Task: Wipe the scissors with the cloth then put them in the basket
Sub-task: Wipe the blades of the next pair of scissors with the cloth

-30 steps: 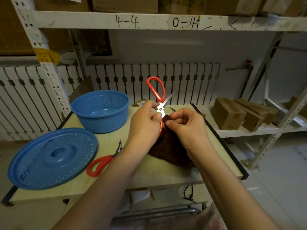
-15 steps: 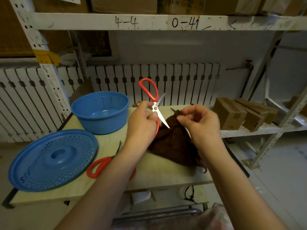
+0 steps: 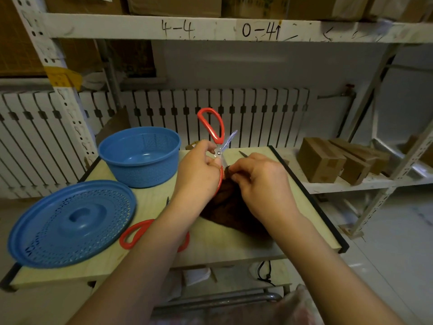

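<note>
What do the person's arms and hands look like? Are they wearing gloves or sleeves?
No gloves and no sleeves in view. The left hand and right hand are bare, and both forearms are bare to the picture's bottom edge. No rings, watch or bracelets show.

My left arm [image 3: 150, 249] covers most of the second scissors [image 3: 131, 235] on the table; I see only part of the red loops and a sliver of blade. On the held scissors [image 3: 212, 127], the lower handle and one blade vanish behind my left hand [image 3: 196, 174] and right hand [image 3: 260, 181]; the free blade is motion-blurred. The cloth [image 3: 229, 207] is mostly under my right hand. Both forearms run off the bottom edge. Something pinkish at the bottom edge is too blurred to identify.
</note>
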Available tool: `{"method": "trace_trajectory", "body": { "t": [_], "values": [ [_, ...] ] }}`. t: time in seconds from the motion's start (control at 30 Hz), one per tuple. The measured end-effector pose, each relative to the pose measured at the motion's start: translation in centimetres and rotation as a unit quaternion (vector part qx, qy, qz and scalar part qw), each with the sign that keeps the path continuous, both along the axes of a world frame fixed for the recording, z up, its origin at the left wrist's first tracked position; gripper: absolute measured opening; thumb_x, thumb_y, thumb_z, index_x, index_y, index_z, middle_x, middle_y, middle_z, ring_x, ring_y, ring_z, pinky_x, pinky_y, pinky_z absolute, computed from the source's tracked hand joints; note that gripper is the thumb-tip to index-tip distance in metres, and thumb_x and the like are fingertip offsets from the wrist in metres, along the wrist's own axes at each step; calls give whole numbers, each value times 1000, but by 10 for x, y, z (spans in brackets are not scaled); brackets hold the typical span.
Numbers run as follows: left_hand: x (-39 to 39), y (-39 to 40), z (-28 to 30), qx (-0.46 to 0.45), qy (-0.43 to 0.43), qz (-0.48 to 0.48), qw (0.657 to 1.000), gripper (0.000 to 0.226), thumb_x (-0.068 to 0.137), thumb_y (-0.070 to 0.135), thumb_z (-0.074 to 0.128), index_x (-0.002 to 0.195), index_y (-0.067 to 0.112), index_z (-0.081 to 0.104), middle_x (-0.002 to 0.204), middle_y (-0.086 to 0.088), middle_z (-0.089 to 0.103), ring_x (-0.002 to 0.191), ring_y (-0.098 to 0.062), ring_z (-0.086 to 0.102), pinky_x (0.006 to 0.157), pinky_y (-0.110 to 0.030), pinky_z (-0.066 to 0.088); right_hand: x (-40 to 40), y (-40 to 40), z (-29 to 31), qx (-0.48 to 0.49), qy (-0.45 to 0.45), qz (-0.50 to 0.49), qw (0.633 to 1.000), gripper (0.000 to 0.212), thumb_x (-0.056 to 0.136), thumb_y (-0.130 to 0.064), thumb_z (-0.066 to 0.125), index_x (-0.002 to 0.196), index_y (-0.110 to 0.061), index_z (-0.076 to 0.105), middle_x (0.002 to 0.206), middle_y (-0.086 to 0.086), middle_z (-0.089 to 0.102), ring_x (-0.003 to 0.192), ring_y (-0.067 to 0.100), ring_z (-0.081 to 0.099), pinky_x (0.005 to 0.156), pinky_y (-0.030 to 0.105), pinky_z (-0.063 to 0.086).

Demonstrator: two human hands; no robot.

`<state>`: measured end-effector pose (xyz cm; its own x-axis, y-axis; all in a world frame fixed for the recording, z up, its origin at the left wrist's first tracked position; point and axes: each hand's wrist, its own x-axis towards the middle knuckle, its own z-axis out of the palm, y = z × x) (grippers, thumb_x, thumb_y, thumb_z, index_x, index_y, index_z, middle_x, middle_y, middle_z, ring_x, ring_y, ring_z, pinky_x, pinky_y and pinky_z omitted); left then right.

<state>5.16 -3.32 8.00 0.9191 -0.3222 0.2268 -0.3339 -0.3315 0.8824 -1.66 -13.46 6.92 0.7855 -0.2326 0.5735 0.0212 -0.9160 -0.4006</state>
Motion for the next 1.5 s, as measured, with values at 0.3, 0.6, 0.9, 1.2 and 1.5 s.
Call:
{"method": "trace_trajectory", "body": {
  "t": [0.3,0.6,0.9,1.2,1.5],
  "values": [
    [4,7,1,25,-15,6,1000,20,97,16,51,113,29,53,85,-4,69,66,-8,55,55,-20,35,0,-1,11,88,1,15,996,17,88,-18,67,104,-24,64,87,-14,61,84,3,56,84,24,48],
    [7,8,5,-45,-2,22,999,20,98,14,50,115,25,54,74,2,66,50,-2,46,51,-20,33,5,-1,-18,-30,-27,46,998,11,83,-8,70,86,-18,73,85,-4,63,84,17,58,87,45,48],
    [5,12,1,-11,-18,-11,1000,20,98,13,50,110,29,52,76,1,70,52,3,52,53,-17,37,3,-13,5,281,-21,29,959,16,87,-16,68,87,-31,61,84,-9,64,81,-4,61,70,12,50],
    [1,5,-7,-43,2,-30,999,19,96,13,53,107,28,55,58,5,57,46,2,49,52,-18,36,16,-1,1,340,10,26,940,15,83,-11,73,80,-21,62,73,-4,63,68,8,62,66,23,54],
    [1,3,-7,-83,52,-8,995,19,98,14,51,113,25,54,63,6,62,46,-1,49,52,-20,36,0,-4,-9,303,23,37,952,17,85,-8,69,83,-22,59,74,-4,60,66,-1,58,61,13,51]
  ]
}}
